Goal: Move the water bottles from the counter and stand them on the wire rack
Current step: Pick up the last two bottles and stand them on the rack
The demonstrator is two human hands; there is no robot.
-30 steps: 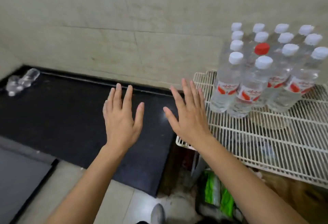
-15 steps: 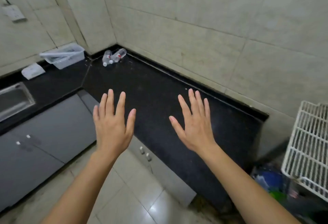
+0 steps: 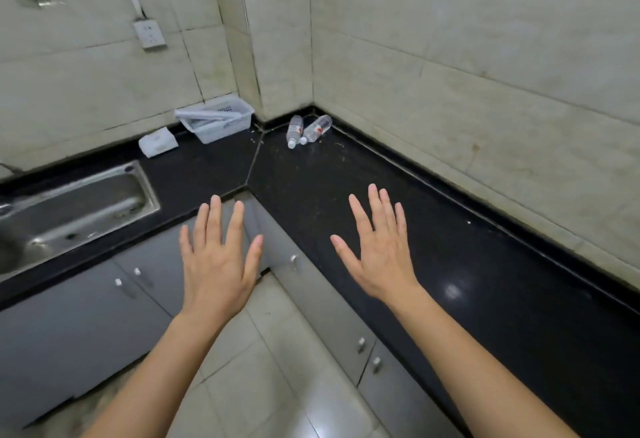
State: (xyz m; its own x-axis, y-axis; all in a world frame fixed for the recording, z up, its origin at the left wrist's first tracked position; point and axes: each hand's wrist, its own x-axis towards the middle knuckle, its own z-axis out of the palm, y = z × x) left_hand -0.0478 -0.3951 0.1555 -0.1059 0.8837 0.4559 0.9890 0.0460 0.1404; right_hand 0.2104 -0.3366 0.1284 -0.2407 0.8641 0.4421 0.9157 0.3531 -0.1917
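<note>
Two clear water bottles with white caps and red labels lie on their sides in the far corner of the black counter [image 3: 450,264]: the left bottle [image 3: 294,131] and the right bottle [image 3: 317,129], touching each other. My left hand [image 3: 218,264] is held out flat over the cabinet fronts, fingers spread, holding nothing. My right hand [image 3: 381,254] hovers over the counter's near edge, also flat and spread with nothing in it. Both hands are well short of the bottles. The wire rack is out of view.
A steel sink [image 3: 72,209] is set into the counter at left. A white plastic basket [image 3: 216,122] and a white tissue pack [image 3: 158,141] stand near the back wall. Grey cabinet doors [image 3: 86,316] run below; tiled floor [image 3: 263,385] lies between them.
The view has swung left, away from the wire rack and its standing bottles, onto the counter corner. The two lying bottles are now nearer the middle. Both hands stay open and spread.
</note>
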